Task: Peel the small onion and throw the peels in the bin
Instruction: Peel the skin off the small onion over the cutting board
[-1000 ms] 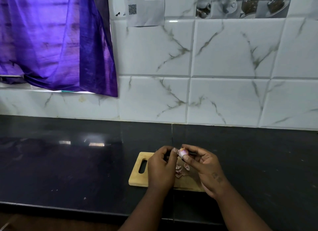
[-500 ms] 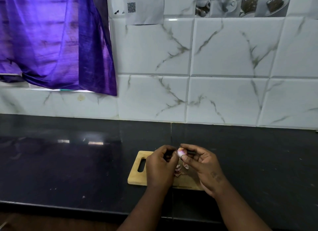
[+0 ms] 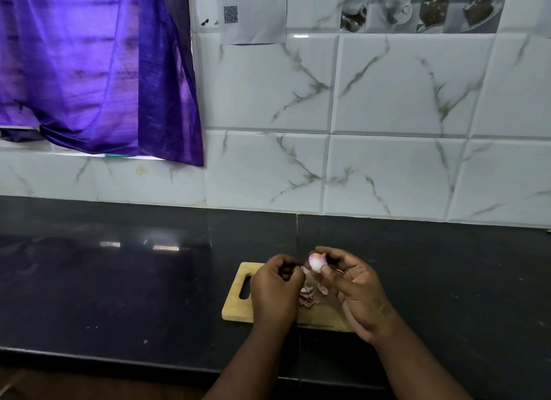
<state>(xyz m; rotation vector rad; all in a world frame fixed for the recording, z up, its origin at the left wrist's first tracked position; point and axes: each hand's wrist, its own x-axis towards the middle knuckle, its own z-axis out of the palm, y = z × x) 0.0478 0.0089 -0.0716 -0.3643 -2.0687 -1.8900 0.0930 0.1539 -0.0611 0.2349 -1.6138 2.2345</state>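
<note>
I see a small onion (image 3: 316,262), mostly white with a pink blush at its top, pinched between the thumb and fingertips of the right hand (image 3: 356,292) and held in the air above the far edge of a wooden cutting board (image 3: 238,308). The right hand is closed around it from the right side. The left hand (image 3: 275,292) is just beside the onion on its left, fingers curled inward into a loose fist; a pale scrap shows at its fingertips by the onion, but I cannot tell whether it grips anything. Below the hands, a small heap of pinkish peels (image 3: 308,297) lies near the middle of the board. The board has a slot handle at its left end and sits close to the front edge of a dark, glossy countertop (image 3: 119,295). Behind the counter rises a wall of white marble-patterned tiles (image 3: 387,167). A purple cloth (image 3: 95,72) hangs at the upper left, and a paper sheet with a QR code (image 3: 253,15) is stuck to the tiles.
</note>
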